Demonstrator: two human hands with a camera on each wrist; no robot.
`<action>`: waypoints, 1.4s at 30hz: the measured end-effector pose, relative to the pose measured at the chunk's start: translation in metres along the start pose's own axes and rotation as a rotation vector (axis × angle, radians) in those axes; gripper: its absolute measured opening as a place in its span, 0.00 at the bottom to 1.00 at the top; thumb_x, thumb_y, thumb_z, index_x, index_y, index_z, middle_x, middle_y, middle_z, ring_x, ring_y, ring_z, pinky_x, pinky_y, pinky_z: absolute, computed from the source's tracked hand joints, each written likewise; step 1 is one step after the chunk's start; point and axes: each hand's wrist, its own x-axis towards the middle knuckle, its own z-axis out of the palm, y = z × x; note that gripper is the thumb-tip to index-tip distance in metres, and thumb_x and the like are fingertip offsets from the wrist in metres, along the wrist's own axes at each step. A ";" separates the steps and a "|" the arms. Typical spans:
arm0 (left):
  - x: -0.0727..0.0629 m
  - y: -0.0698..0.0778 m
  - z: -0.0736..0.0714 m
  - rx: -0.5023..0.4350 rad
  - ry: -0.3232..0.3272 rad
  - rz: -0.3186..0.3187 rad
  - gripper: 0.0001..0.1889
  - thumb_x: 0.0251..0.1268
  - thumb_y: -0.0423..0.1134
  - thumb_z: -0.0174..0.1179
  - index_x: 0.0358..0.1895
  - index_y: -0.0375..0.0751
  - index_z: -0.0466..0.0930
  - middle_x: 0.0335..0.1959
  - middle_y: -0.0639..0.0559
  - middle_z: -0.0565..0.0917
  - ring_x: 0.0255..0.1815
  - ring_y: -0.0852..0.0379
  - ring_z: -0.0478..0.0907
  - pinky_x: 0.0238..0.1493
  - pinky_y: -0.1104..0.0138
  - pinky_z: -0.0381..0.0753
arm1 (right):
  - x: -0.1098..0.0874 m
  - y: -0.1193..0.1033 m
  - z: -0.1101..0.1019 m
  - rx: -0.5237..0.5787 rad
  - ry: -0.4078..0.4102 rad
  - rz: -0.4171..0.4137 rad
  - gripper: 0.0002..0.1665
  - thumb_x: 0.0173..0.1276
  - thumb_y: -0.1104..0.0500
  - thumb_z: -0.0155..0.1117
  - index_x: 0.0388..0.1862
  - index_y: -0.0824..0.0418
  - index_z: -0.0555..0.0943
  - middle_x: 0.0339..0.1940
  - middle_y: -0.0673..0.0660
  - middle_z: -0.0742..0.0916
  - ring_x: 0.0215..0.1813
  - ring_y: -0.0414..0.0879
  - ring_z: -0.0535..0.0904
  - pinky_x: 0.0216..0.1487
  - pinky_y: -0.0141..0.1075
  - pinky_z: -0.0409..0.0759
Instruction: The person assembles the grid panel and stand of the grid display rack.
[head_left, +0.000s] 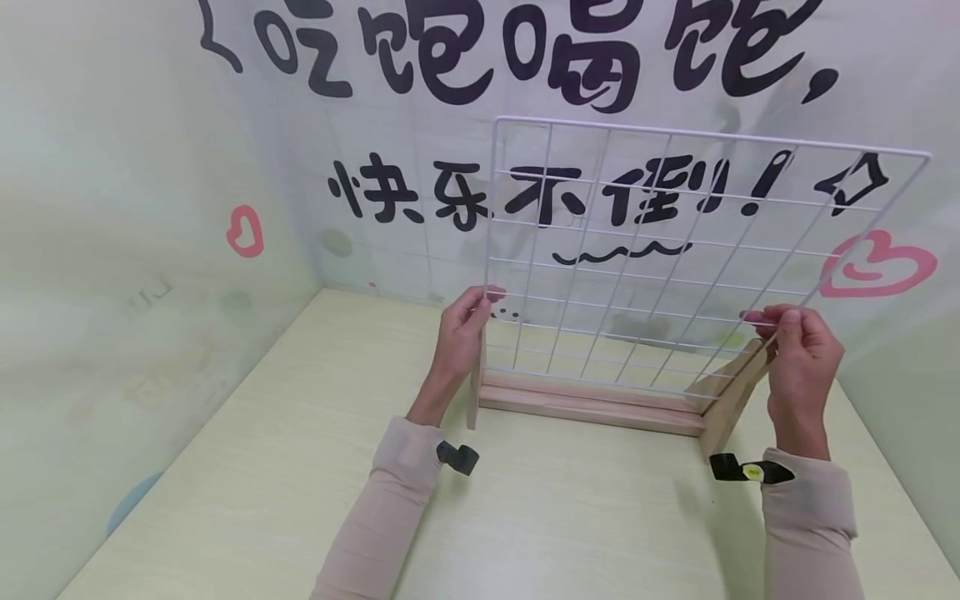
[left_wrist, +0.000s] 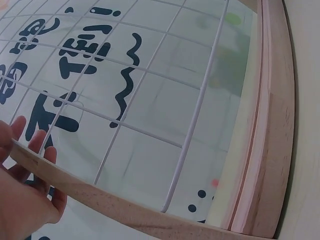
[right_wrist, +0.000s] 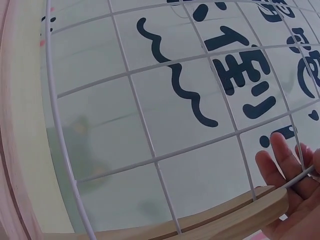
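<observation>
A white wire grid panel (head_left: 712, 137) stands tilted above a wooden stand (head_left: 592, 410). My left hand (head_left: 459, 333) pinches the grid's left edge, close to the top of the stand's left side board (head_left: 476, 392). On the opposite edge, my right hand (head_left: 804, 358) grips the wire beside the right side board (head_left: 726, 410). In the right wrist view, that board (right_wrist: 240, 218) has a groove, and grid wires run down to it. The left wrist view shows a gap between the grid's bottom wire (left_wrist: 201, 90) and the wooden crossbar (left_wrist: 274, 125).
The stand rests on a pale wood-grain table (head_left: 540, 517). Behind it hangs a whitish sheet (head_left: 390, 258) with black lettering and pink hearts. More sheeting (head_left: 150, 250) borders the table's left side. A camera (head_left: 457, 457) is strapped to each wrist.
</observation>
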 end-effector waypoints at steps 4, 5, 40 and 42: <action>0.000 -0.001 -0.001 0.001 0.002 -0.008 0.16 0.77 0.33 0.44 0.55 0.27 0.77 0.54 0.32 0.79 0.58 0.46 0.73 0.61 0.59 0.69 | 0.000 0.002 -0.002 -0.013 -0.009 0.003 0.14 0.75 0.60 0.58 0.38 0.71 0.83 0.31 0.50 0.91 0.32 0.43 0.78 0.28 0.25 0.69; 0.000 -0.001 -0.001 0.000 0.001 -0.010 0.16 0.77 0.33 0.43 0.55 0.27 0.77 0.54 0.33 0.79 0.58 0.48 0.73 0.63 0.58 0.68 | 0.000 0.003 -0.002 -0.011 -0.010 0.005 0.14 0.74 0.59 0.58 0.38 0.71 0.83 0.31 0.50 0.91 0.32 0.43 0.78 0.28 0.25 0.69; -0.007 -0.012 -0.007 0.020 -0.053 -0.048 0.17 0.80 0.38 0.42 0.58 0.32 0.77 0.61 0.40 0.78 0.67 0.47 0.70 0.71 0.51 0.64 | -0.009 0.011 -0.005 0.059 -0.033 0.006 0.16 0.74 0.62 0.58 0.46 0.76 0.83 0.37 0.52 0.91 0.44 0.42 0.86 0.57 0.25 0.76; -0.007 -0.012 -0.007 0.020 -0.053 -0.042 0.18 0.80 0.38 0.42 0.57 0.32 0.78 0.60 0.40 0.78 0.66 0.46 0.70 0.71 0.51 0.64 | -0.009 0.011 -0.006 0.043 -0.033 0.014 0.17 0.74 0.61 0.58 0.47 0.76 0.82 0.38 0.51 0.91 0.45 0.41 0.86 0.59 0.26 0.75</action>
